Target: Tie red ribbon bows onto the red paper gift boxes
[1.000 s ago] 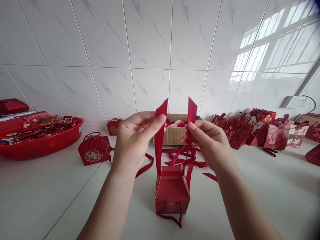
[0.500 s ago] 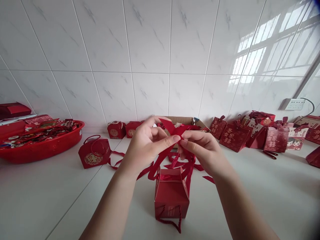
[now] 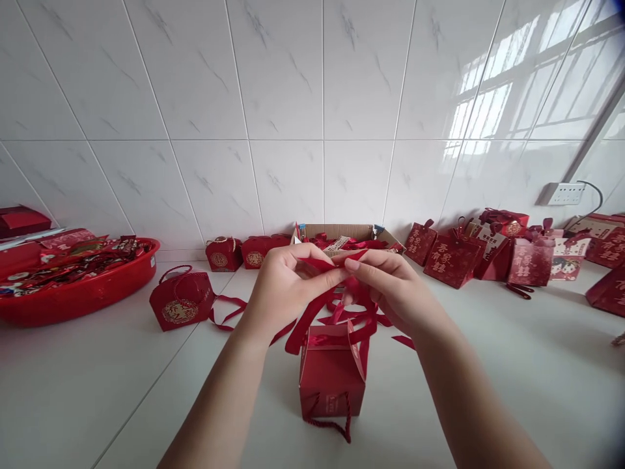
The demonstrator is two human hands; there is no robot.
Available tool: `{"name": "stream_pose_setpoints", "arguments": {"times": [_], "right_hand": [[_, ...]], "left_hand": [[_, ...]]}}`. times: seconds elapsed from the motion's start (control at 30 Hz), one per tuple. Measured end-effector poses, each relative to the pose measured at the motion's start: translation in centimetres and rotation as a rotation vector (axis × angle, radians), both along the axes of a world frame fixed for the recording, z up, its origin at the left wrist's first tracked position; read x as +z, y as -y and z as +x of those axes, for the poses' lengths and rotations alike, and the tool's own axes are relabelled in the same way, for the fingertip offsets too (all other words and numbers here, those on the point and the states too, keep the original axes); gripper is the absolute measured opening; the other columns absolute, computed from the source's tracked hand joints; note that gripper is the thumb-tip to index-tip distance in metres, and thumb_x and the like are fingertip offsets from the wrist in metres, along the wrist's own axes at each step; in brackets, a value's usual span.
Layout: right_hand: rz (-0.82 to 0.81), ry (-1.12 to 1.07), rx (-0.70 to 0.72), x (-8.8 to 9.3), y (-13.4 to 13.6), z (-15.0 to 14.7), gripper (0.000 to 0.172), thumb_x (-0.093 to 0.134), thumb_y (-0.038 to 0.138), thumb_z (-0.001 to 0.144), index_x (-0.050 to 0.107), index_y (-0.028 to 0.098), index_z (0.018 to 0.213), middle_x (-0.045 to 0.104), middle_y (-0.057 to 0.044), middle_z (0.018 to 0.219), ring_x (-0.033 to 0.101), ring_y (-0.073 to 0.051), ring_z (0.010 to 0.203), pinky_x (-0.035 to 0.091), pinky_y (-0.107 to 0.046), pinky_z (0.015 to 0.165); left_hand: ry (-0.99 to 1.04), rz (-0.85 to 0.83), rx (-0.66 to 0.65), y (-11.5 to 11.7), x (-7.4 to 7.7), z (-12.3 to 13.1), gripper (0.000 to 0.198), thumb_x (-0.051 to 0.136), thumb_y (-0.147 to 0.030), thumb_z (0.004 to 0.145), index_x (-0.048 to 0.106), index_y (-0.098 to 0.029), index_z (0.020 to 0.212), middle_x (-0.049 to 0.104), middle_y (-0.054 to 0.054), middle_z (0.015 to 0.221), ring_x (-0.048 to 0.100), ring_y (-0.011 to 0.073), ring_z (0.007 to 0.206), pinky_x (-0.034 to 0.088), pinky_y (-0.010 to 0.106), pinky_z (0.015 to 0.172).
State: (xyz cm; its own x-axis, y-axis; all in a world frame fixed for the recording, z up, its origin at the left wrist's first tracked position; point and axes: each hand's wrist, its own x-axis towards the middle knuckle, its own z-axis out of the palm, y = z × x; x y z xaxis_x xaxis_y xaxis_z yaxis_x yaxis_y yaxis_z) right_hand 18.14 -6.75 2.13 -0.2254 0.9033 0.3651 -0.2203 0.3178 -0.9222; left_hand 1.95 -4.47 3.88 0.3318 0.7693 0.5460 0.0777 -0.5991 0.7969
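A small red gift box [image 3: 332,378] with a cord handle stands on the white counter in front of me. A red ribbon [image 3: 342,306] runs up from its top to both my hands. My left hand [image 3: 286,286] pinches one end of the ribbon between thumb and fingers. My right hand [image 3: 390,286] pinches the other end, and the two ends cross between my fingertips just above the box. Both hands are closed on the ribbon.
A red basin [image 3: 73,286] full of wrapped sweets sits at the left. A red handled box [image 3: 181,301] lies near it. An open cardboard box [image 3: 342,234] of ribbons stands by the wall. Several finished red boxes [image 3: 488,257] line the right side. Loose ribbons lie behind the box.
My hands came together from holding the ribbon ends upright and apart, then dropped lower towards the box. The ribbon ends now cross between my fingertips.
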Motion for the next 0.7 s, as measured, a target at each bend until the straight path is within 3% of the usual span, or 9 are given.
{"name": "stream_pose_setpoints", "arguments": {"times": [0.2, 0.37, 0.5, 0.7], "right_hand": [[-0.018, -0.07, 0.011, -0.5, -0.9, 0.2, 0.021, 0.068, 0.036, 0.078, 0.067, 0.017, 0.069, 0.063, 0.0, 0.066, 0.059, -0.01, 0.062, 0.048, -0.022, 0.06], [0.069, -0.054, -0.034, -0.6, -1.1, 0.5, 0.02, 0.065, 0.038, 0.08, 0.068, 0.018, 0.078, 0.065, -0.002, 0.07, 0.061, -0.013, 0.066, 0.051, -0.028, 0.068], [0.29, 0.173, 0.009, -0.3, -1.0, 1.3, 0.021, 0.057, 0.036, 0.086, 0.068, 0.019, 0.085, 0.066, -0.005, 0.077, 0.062, -0.016, 0.073, 0.051, -0.032, 0.07], [0.703, 0.61, -0.172, 0.0, -0.6, 1.8, 0.017, 0.053, 0.018, 0.086, 0.07, 0.02, 0.086, 0.064, -0.006, 0.085, 0.058, -0.018, 0.08, 0.051, -0.034, 0.072]], "left_hand": [[-0.043, 0.02, 0.023, -0.2, 0.0, -0.2, 0.015, 0.074, -0.027, 0.068, 0.062, -0.019, 0.068, 0.065, 0.001, 0.069, 0.064, 0.0174, 0.069, 0.051, 0.029, 0.063], [-0.095, -0.27, -0.251, -0.5, 0.4, -1.1, 0.023, 0.066, -0.022, 0.075, 0.057, -0.024, 0.096, 0.068, 0.003, 0.083, 0.065, 0.0185, 0.081, 0.051, 0.031, 0.071], [-0.074, -0.357, -0.285, -1.1, 0.3, -1.6, 0.026, 0.053, -0.015, 0.078, 0.055, -0.022, 0.103, 0.065, 0.003, 0.077, 0.063, 0.0166, 0.074, 0.048, 0.03, 0.067], [0.005, -0.46, -0.22, -1.8, 0.1, -1.5, 0.022, 0.048, -0.02, 0.078, 0.058, -0.019, 0.097, 0.054, -0.001, 0.058, 0.053, 0.0131, 0.052, 0.04, 0.025, 0.05]]}}
